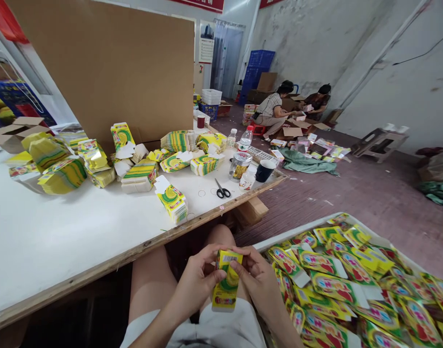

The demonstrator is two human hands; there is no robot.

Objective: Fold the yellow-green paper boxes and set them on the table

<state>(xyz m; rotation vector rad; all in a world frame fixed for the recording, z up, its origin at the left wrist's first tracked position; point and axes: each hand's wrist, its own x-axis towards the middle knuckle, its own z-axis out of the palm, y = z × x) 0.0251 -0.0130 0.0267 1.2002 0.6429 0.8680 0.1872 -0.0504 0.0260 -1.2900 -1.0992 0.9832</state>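
Above my lap I hold a small yellow and green printed carton (226, 285) upright between both hands. My left hand (201, 275) grips its left side, thumb on the front face. My right hand (253, 270) holds the upper right edge, thumb across the front near the barcode. The fingers behind the carton are partly hidden. To my right stands a white-rimmed bin (297, 232) filled with similar cartons (333, 287). A small stack of flat cartons (172, 200) lies on the white table (98, 232) ahead of me.
Several bundles of flat cartons (64, 174) line the table's back before a big cardboard sheet (134, 72). Scissors (222, 189), a glass jar (240, 166), a bottle (246, 140) and a dark mug (265, 170) stand or lie near the right corner. Two people (272, 108) sit among boxes beyond.
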